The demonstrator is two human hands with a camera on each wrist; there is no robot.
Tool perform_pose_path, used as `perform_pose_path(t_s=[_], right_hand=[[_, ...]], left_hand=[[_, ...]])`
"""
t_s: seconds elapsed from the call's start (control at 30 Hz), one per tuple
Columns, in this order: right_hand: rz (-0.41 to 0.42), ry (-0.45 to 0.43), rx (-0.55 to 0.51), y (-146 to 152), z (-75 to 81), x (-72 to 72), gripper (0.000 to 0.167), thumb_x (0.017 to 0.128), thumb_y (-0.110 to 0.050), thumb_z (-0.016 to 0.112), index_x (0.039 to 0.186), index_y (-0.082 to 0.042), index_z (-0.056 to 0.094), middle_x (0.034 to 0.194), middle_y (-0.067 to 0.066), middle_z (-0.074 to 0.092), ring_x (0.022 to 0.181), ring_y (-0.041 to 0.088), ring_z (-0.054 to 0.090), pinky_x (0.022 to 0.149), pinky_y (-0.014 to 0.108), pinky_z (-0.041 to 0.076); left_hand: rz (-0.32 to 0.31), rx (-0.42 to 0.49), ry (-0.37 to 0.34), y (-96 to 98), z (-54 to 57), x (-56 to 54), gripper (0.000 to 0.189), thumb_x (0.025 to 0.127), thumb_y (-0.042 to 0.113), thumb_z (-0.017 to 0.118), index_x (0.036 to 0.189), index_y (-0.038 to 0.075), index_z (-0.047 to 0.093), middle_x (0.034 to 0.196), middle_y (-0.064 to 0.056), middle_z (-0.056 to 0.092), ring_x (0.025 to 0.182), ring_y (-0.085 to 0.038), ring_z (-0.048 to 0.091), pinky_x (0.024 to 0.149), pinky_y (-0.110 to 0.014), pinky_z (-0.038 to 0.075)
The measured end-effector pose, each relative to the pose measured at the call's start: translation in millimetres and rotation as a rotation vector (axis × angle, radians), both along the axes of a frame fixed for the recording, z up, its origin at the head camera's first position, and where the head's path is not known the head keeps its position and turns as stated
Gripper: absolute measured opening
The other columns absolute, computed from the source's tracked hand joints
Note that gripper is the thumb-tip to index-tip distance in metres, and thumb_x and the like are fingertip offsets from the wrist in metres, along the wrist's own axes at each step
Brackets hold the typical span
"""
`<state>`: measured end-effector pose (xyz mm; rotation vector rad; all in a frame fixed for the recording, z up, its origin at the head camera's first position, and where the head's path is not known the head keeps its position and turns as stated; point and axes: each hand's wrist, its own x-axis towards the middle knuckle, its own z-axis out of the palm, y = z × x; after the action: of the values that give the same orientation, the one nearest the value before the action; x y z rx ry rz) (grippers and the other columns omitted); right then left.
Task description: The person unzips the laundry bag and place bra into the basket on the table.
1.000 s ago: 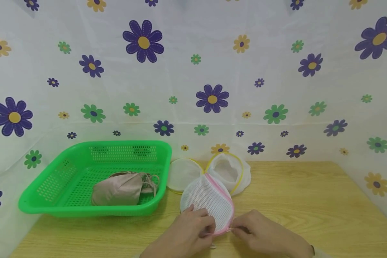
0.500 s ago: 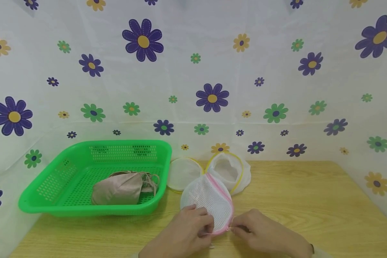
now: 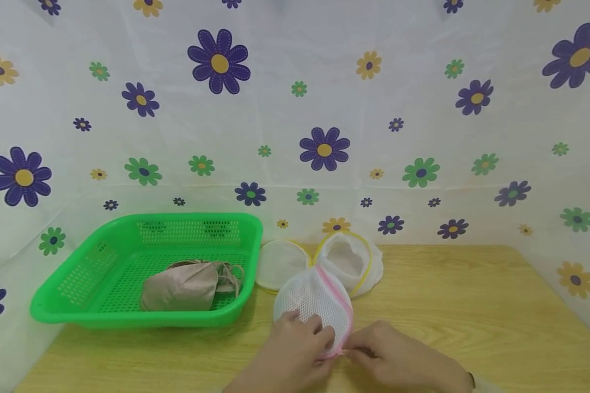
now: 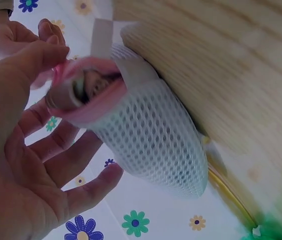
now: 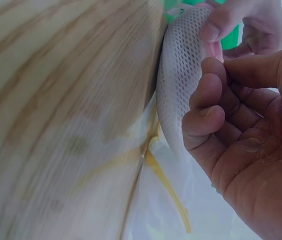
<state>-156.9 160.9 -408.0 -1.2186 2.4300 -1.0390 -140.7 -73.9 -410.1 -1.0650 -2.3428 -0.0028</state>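
A rounded white mesh laundry bag point(image 3: 314, 300) with a pink zipper point(image 3: 335, 286) lies near the front middle of the table. My left hand point(image 3: 295, 349) holds its near edge, fingers over the mesh; in the left wrist view the thumb is at the pink trim point(image 4: 98, 107). Through the bag's partly parted mouth something brownish and dark shows, too blurred to name. My right hand point(image 3: 398, 357) pinches the zipper pull point(image 3: 341, 352) at the near right corner. The right wrist view shows its thumb and index finger together beside the mesh; the pull itself is hidden there.
A green plastic basket point(image 3: 147, 319) stands at left, with a beige satin drawstring pouch point(image 3: 182, 286) in it. Two white fine-mesh bags with yellow rims, one flat point(image 3: 281, 266) and one gaping point(image 3: 373, 273), lie just behind the laundry bag. A flower-print curtain point(image 3: 275, 120) encloses the wooden table point(image 3: 462, 305).
My right hand has shifted slightly left with the zipper pull, and the bag's right edge has drawn in. My left hand has moved a little right, its fingers more bent.
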Motion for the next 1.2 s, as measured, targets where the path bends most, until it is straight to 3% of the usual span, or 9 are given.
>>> perform_pose_path(t_s=[0.1,0.5,0.73,0.83,1.2], right_hand=[[0.013,0.016,-0.005,-2.1,0.0,0.3,0.022,0.106,-0.022,0.053,0.105,-0.028,0.074,0.082,-0.014,0.064,0.073,-0.009,0.051,0.066,0.015,0.049],[0.019,0.026,0.003,-3.9,-1.8,-1.2,0.02,0.106,-0.019,0.054,0.096,-0.025,0.071,0.077,-0.021,0.052,0.071,-0.01,0.047,0.062,0.014,0.046],[0.023,0.019,0.006,-1.7,-2.4,-2.0,0.024,0.104,-0.016,0.054,0.11,-0.028,0.074,0.084,-0.015,0.064,0.074,-0.008,0.051,0.066,0.015,0.048],[0.013,0.016,0.014,-0.2,-2.5,-2.3,0.026,0.105,-0.017,0.054,0.115,-0.029,0.075,0.086,-0.015,0.066,0.075,-0.008,0.052,0.067,0.015,0.049],[0.003,0.003,0.019,1.7,-3.0,-2.4,0.025,0.105,-0.018,0.054,0.113,-0.028,0.075,0.081,-0.017,0.062,0.072,-0.009,0.05,0.064,0.015,0.048]], left_hand=[[-0.005,-0.006,0.011,0.3,0.1,1.0,0.026,0.074,0.04,0.079,0.076,0.024,0.058,0.067,0.011,0.05,0.062,-0.006,0.053,0.071,-0.03,0.046],[-0.004,-0.044,-0.135,-3.2,4.6,0.8,0.019,0.078,0.036,0.077,0.075,0.026,0.06,0.069,0.013,0.049,0.064,-0.002,0.046,0.071,-0.026,0.039],[0.005,-0.053,-0.212,-4.1,7.0,0.2,0.019,0.08,0.035,0.076,0.075,0.028,0.06,0.07,0.014,0.049,0.065,-0.001,0.044,0.075,-0.027,0.041],[0.009,-0.059,-0.22,-4.4,7.7,0.5,0.018,0.079,0.034,0.076,0.075,0.028,0.06,0.07,0.014,0.05,0.065,-0.001,0.046,0.077,-0.028,0.043],[-0.012,-0.035,-0.203,-7.3,6.9,-0.2,0.017,0.074,0.03,0.077,0.074,0.028,0.06,0.07,0.015,0.049,0.065,0.0,0.044,0.079,-0.029,0.044]])
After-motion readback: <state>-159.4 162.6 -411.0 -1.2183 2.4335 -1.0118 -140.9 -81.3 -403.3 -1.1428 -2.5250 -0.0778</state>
